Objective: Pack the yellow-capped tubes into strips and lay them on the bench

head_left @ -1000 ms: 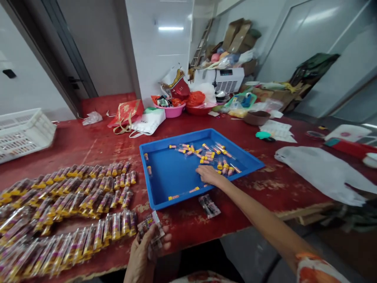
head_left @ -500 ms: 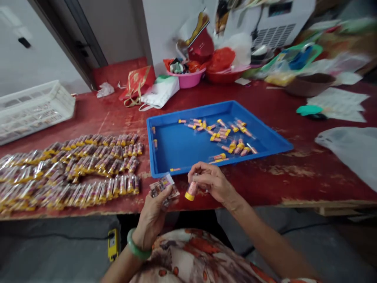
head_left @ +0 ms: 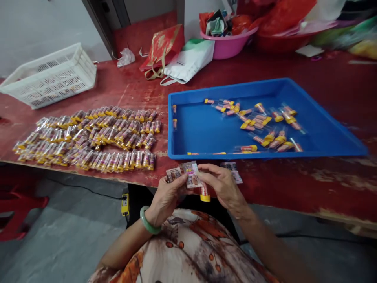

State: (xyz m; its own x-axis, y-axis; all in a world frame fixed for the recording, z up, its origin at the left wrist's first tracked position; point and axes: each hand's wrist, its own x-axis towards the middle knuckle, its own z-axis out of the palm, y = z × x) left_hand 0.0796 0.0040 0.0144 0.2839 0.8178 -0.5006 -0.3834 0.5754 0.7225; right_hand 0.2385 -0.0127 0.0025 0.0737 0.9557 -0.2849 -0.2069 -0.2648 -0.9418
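My left hand (head_left: 169,192) is closed on several small printed cards (head_left: 173,174), its thumb pressing on them. One printed card (head_left: 192,173) stands out between both hands, touched by the fingertips of my right hand (head_left: 226,190). That right hand also grips a small clear tube with a yellow cap (head_left: 205,193), cap end down. Just past the hands is a blue tray (head_left: 182,156) with several loose yellow-capped tubes (head_left: 256,122). More printed cards (head_left: 233,171) lie on the table behind my right hand.
Rows of yellow-capped tubes with dark printed inserts (head_left: 118,133) cover the table's left. Behind them stands a white plastic basket (head_left: 61,80). A red bag (head_left: 165,45), a white bag (head_left: 191,59) and a pink basin (head_left: 229,45) are at the back. A red stool (head_left: 22,208) is lower left.
The view has shifted left and closer. My right hand has brought the tube up to my left hand, and a single card now shows between the two hands.
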